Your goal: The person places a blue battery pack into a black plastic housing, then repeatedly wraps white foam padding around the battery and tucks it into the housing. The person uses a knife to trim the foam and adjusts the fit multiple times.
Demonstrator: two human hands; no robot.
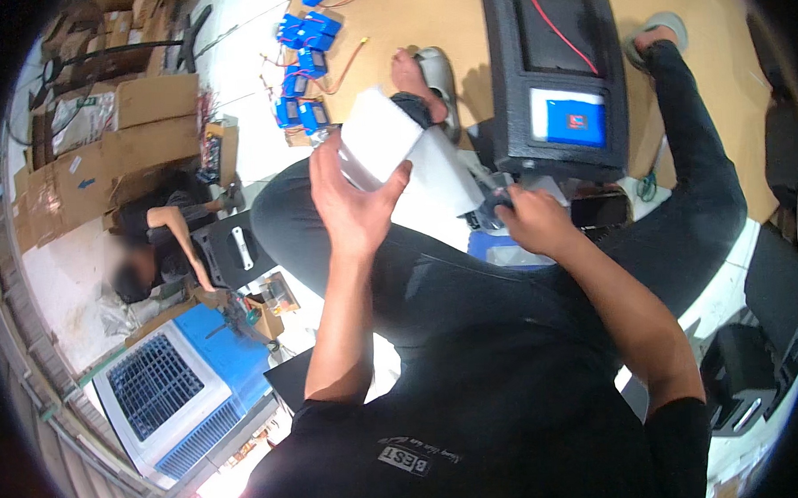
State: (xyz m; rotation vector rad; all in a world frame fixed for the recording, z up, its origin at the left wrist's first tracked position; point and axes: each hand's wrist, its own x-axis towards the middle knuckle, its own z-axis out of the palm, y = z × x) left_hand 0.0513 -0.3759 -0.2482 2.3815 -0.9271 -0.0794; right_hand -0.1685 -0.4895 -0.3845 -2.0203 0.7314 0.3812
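Observation:
My left hand (352,202) grips a white foam-like block (381,138) between thumb and fingers, above my bent left leg. A paler white sheet (447,171) runs from beside the block toward my right hand. My right hand (540,223) is closed around a small dark object, too blurred to name, at the lower end of that sheet. Just beyond it lies a black foam-lined case (555,158) with a blue-and-white panel (576,118) set in it. A red wire (554,24) runs across its upper recess.
Several blue battery packs (309,64) with wires lie on the cardboard sheet (389,18) ahead. A blue container (506,250) sits between my legs. At left, another person (162,228) works over a black panel (236,247), near a blue-and-white air cooler (165,393) and cardboard boxes (115,163).

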